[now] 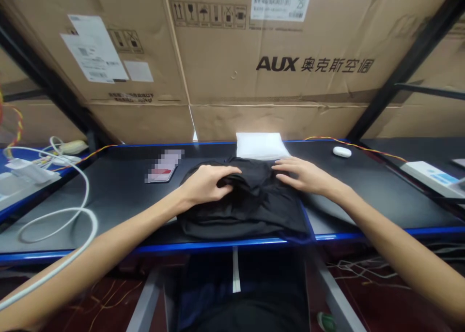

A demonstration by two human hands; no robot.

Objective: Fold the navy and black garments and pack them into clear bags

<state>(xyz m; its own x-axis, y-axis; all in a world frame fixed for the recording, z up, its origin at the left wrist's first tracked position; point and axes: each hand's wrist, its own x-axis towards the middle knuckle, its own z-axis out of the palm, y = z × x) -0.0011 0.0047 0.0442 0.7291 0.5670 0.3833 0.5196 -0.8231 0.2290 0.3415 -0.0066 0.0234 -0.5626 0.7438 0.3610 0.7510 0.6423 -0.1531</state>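
Head view: black cloth (pixel 250 220) lies bunched at the front middle of the dark tabletop (pixel 366 201), its lower part resting close to the blue front edge (pixel 218 245). Left hand (pixel 205 184) is positioned on the left upper part of the cloth; thumb and forefinger stand apart, with dark fabric visible between them. Whether the remaining fingers grip a fold cannot be told. Right hand (pixel 300 174) is positioned at the right upper part of the cloth, fingers extended and thumb spread away from them; contact between fingertips and fabric cannot be confirmed. A white packet (pixel 259 145) lies directly behind the cloth, near the right fingertips. A flat phone (pixel 165 172), partly pixelated, lies to the left, apart from the left hand. A small white rounded case (pixel 342 152) rests toward the right rear. A white cable (pixel 93 220) loops at the left, crossing in front of the left forearm. Large cardboard cartons (pixel 225 80) stand behind the tabletop; the right one is printed "AUX".
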